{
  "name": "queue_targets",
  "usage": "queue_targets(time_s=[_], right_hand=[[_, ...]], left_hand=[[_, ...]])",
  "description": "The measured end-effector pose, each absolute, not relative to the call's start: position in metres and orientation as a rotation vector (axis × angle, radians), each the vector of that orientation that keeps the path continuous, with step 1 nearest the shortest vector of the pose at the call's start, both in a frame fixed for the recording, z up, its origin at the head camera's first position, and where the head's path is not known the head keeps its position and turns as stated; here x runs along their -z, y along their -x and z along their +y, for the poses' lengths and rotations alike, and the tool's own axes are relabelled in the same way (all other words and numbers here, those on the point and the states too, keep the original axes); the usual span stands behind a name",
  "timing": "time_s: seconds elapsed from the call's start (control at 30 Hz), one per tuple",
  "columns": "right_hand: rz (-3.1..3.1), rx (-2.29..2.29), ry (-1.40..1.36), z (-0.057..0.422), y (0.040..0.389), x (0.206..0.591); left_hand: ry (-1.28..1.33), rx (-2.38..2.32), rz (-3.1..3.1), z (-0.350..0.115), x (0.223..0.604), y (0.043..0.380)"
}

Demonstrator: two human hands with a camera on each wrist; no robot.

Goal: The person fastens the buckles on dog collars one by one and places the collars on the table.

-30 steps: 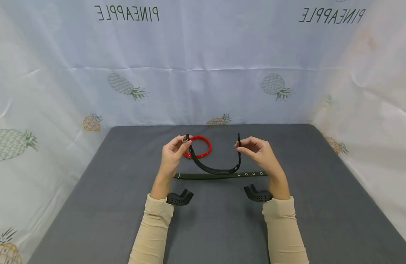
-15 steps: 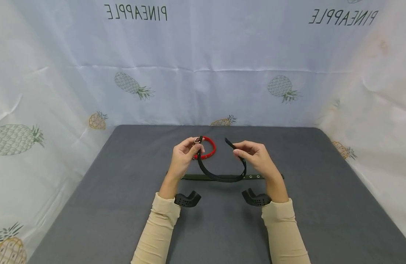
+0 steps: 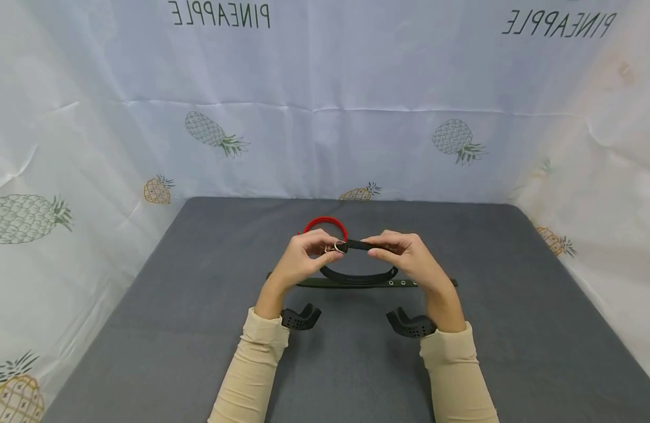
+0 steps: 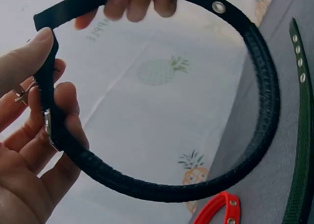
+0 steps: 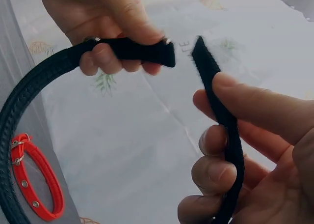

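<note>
A black collar [image 3: 359, 278] with metal eyelets hangs in a loop between the two hands, above the table. My left hand [image 3: 302, 258] pinches its buckle end, where a metal ring and buckle show. The free strap end [image 5: 206, 62] is held between thumb and fingers of my right hand [image 3: 406, 255], its tip pointing at the buckle end. In the head view the two ends look close together; in the right wrist view a small gap parts them. Fingers partly cover the buckle in the left wrist view.
On the grey table [image 3: 208, 352] a red collar [image 3: 325, 220], closed in a ring, lies behind the hands. A dark green collar [image 3: 378, 285] with eyelets is stretched out flat beneath the black loop. A white pineapple-print curtain [image 3: 325, 147] surrounds the table.
The hands have come closer together, bringing the strap tip from upright and well apart to lying near the buckle end. The black collar has bent from an open curve into a near-closed loop.
</note>
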State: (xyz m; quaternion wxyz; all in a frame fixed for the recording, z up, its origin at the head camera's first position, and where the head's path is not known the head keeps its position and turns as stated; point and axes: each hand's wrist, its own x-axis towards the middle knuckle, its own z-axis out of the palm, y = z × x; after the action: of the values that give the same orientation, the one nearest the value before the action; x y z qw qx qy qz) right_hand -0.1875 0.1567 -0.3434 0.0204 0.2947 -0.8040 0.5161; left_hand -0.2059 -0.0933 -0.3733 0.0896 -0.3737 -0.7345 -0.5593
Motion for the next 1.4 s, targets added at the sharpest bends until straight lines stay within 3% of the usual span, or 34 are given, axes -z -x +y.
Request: queue_targets(time_s=[0.37,1.4], right_hand=[[-2.568,-1.633,-0.770,0.1561,0.1851,0.3420],[-2.608,-1.527,-0.792,0.1492,0.1860,0.3478]], left_hand=[[1.146,1.292,-2.219,-0.0897,0.3747,0.2083],[1.167,1.253,-2.228,-0.0861,0.3784,0.2070]])
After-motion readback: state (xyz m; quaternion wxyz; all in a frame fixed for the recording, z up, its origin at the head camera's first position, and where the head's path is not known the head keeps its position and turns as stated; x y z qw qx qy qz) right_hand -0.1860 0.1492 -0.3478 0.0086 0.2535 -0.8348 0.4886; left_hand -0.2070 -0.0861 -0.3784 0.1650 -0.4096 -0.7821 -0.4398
